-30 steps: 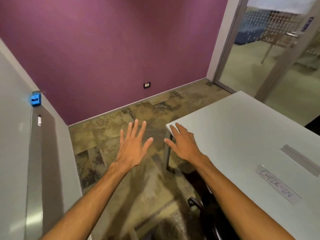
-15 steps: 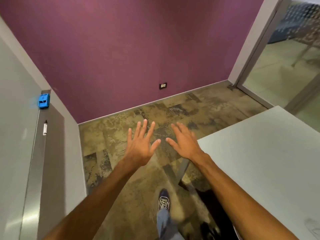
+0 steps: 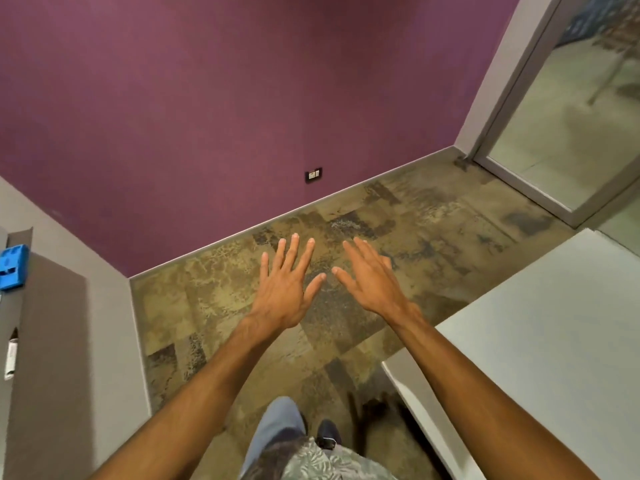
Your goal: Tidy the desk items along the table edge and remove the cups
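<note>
A: What do you see, hands first?

B: I see the left hand [image 3: 285, 292] and right hand [image 3: 372, 280] both stretched out flat, fingers spread, palms down, holding nothing. They hover over the carpet [image 3: 346, 237], thumbs nearly touching.

A: Table?

B: The grey table [image 3: 554, 334] sits right of the hands; my right forearm crosses its near corner. Its visible top is bare. I can't see any cups or desk items.

A: Room?

B: Purple wall [image 3: 225, 98] beyond the table, wall socket [image 3: 313, 174] low on it. Glass door [image 3: 571, 116] past the table's far end. Left of the table, a grey ledge with a blue holder [image 3: 13, 266] and a marker [image 3: 11, 355].
</note>
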Tool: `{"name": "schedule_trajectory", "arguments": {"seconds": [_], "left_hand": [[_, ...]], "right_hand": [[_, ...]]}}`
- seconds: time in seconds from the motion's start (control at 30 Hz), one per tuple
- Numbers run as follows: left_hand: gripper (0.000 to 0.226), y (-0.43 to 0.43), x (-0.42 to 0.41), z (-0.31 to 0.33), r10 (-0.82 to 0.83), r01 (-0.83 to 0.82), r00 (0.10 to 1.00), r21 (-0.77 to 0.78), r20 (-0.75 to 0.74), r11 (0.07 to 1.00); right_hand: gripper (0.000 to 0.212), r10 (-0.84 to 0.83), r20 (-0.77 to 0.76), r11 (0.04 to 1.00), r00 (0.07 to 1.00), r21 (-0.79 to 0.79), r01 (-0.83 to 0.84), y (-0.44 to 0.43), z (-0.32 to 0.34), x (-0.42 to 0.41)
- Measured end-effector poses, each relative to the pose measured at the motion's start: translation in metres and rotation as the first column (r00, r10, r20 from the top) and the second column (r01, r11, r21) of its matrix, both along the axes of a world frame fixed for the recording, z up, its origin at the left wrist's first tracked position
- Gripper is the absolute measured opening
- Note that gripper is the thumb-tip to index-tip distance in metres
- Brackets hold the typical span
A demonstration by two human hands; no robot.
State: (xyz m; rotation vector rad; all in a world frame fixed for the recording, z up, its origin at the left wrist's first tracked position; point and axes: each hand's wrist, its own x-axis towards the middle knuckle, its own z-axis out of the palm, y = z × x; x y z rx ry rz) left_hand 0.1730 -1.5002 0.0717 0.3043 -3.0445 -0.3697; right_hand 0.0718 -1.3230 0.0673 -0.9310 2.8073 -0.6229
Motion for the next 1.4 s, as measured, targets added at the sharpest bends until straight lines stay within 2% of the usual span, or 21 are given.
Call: {"name": "schedule_trajectory", "arguments": {"seconds": [0.23,0.43,0.77,1.03,1.2,1.4], "left_hand": [[0.07,-0.039,-0.126,0.0,-0.126,0.126,0.992,-0.008,-0.003,0.992],[0.072,-0.069,-0.261,-0.001,-0.284,0.284,0.959,0.013,-0.01,0.959],[0.071,-0.065,-0.435,0.011,-0.579,0.578,0.816,0.019,0.011,0.816],[0.072,0.005,-0.57,0.006,-0.733,0.733,0.68,0.002,0.01,0.681],[0.07,0.078,-0.659,0.001,-0.782,0.782,0.623,0.03,0.008,0.623],[0.069,0.182,-0.759,0.014,-0.784,0.783,0.621,0.038,0.015,0.621]], "right_hand": [[0.069,-0.137,0.016,0.99,0.99,0.046,0.136,-0.018,-0.01,-0.103],[0.069,-0.326,0.052,0.944,0.944,0.073,0.322,-0.033,-0.013,-0.203],[0.064,-0.562,0.004,0.824,0.827,0.093,0.559,-0.025,0.002,-0.322],[0.067,-0.747,0.002,0.661,0.665,0.102,0.743,0.042,0.001,-0.407],[0.066,-0.755,-0.086,0.642,0.65,0.106,0.76,0.108,-0.003,-0.475],[0.068,-0.825,-0.009,0.562,0.565,0.099,0.821,0.199,0.012,-0.571]]}}
